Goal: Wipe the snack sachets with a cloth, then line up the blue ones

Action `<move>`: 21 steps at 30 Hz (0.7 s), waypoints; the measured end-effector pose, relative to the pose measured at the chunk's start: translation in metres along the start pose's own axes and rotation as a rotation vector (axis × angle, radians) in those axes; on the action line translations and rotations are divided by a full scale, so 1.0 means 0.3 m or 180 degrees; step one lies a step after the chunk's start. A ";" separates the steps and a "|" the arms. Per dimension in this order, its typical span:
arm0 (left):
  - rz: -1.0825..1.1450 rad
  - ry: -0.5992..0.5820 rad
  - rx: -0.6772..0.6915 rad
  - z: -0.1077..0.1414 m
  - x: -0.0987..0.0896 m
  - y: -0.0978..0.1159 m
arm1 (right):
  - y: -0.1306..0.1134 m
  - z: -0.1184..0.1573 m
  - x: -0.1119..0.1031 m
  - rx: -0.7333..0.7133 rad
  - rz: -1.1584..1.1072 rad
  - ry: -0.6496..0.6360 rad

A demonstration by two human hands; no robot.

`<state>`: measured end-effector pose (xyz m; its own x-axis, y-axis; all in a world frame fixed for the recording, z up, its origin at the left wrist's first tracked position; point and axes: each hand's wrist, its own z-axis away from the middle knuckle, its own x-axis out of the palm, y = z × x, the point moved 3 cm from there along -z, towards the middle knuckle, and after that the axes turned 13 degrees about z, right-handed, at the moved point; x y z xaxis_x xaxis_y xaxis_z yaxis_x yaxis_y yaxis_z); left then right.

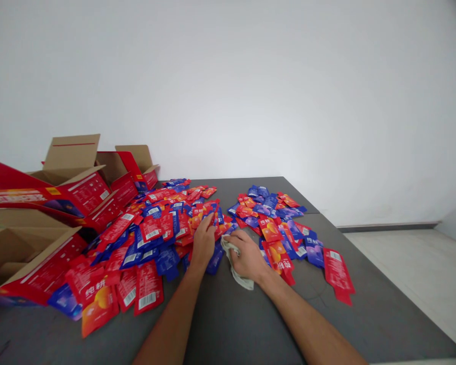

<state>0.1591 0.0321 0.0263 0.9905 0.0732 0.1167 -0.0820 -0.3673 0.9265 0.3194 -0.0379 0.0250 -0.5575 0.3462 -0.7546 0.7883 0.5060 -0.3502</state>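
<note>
My right hand (247, 256) is curled round a pale cloth (244, 282), lower centre. My left hand (203, 242) is among pouches (151, 228), left of centre — whether pinching one, I cannot tell.

Your head cam looks forward and down across the table (228, 324), close above it. Wall (258, 91) fills the top half.

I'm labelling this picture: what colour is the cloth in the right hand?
The cloth is pale off-white, best seen in the head view.
</note>
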 end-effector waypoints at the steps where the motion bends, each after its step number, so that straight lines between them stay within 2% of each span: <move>1: -0.0256 0.0050 0.0161 -0.007 -0.008 -0.002 | 0.004 -0.001 0.001 0.0055 0.0024 0.0015; 3: -0.0826 0.0146 0.0481 -0.017 -0.021 -0.013 | 0.009 -0.002 0.005 0.0142 0.0069 0.0035; 5: -0.1308 0.0220 0.0625 -0.020 -0.029 -0.031 | 0.015 -0.003 0.008 0.0239 0.0100 0.0088; 9: -0.1569 0.0203 0.0673 -0.009 -0.019 -0.058 | 0.052 -0.009 -0.002 0.0734 0.0286 0.0464; 11: -0.1305 0.0055 0.0687 0.004 0.007 -0.062 | 0.091 -0.015 -0.015 0.1073 0.0498 0.0612; 14: -0.0635 -0.0350 0.0524 0.034 0.072 -0.071 | 0.161 -0.024 -0.039 0.1468 0.0865 0.0608; 17: 0.0081 -0.0737 0.0166 0.069 0.138 -0.090 | 0.218 -0.028 -0.058 0.1648 0.1192 0.0488; 21: 0.0652 -0.0832 -0.0592 0.094 0.181 -0.139 | 0.255 -0.013 -0.066 0.2099 0.1642 0.0432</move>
<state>0.2195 0.0251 -0.0160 0.9443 -0.2321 0.2335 -0.2763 -0.1735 0.9453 0.3898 -0.0030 0.0154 -0.0795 0.5203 -0.8503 0.9195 -0.2912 -0.2641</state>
